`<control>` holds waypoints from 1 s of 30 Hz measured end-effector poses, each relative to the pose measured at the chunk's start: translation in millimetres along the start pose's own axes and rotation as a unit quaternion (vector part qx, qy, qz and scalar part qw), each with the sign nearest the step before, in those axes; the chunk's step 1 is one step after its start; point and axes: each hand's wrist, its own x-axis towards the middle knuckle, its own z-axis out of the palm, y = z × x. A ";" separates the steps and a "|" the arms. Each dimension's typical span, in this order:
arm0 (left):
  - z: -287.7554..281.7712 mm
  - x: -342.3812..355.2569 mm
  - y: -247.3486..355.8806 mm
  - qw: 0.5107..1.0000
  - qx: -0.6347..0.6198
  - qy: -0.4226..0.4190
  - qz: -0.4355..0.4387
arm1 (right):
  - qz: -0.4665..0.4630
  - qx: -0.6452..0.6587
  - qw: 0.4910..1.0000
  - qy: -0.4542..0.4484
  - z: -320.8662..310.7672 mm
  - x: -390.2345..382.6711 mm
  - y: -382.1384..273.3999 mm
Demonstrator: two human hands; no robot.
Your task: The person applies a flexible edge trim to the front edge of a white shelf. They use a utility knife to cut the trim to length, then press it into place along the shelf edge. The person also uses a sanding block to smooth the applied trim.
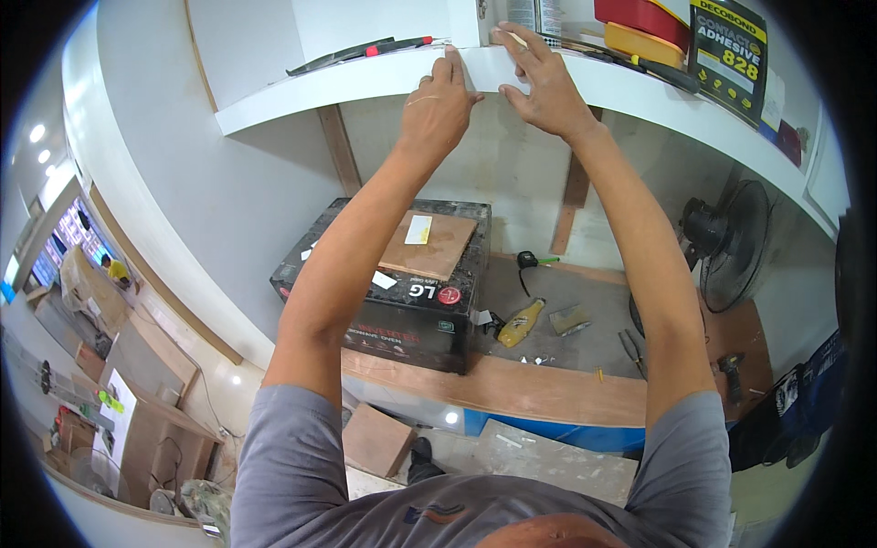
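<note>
Both my arms are raised to a white shelf edge (365,89) in front of me. My left hand (437,110) presses its straight fingers against the edge beside an upright white divider (465,23), thumb out to the side. On the other side of the divider, my right hand (545,91) touches the shelf with fingers apart and thumb spread; a pale sliver shows near its fingertips, too small to name. Left of my left hand lies a long dark tool with a red and black handle (395,46). Beside my right hand stand cylindrical cans (534,16).
A black-handled tool (671,75), a red container (644,26) and a black-and-yellow adhesive can (728,59) crowd the shelf's right. Below are a black carton (402,320) topped with a wooden board (448,247), a yellow bottle (522,323), a tape measure (527,259), pliers (632,350) and a fan (735,242).
</note>
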 end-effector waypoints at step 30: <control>-40.8 102.8 -5.1 0.985 0.104 -0.109 -0.088 | -0.021 -0.146 0.959 0.243 -27.7 -19.1 17.5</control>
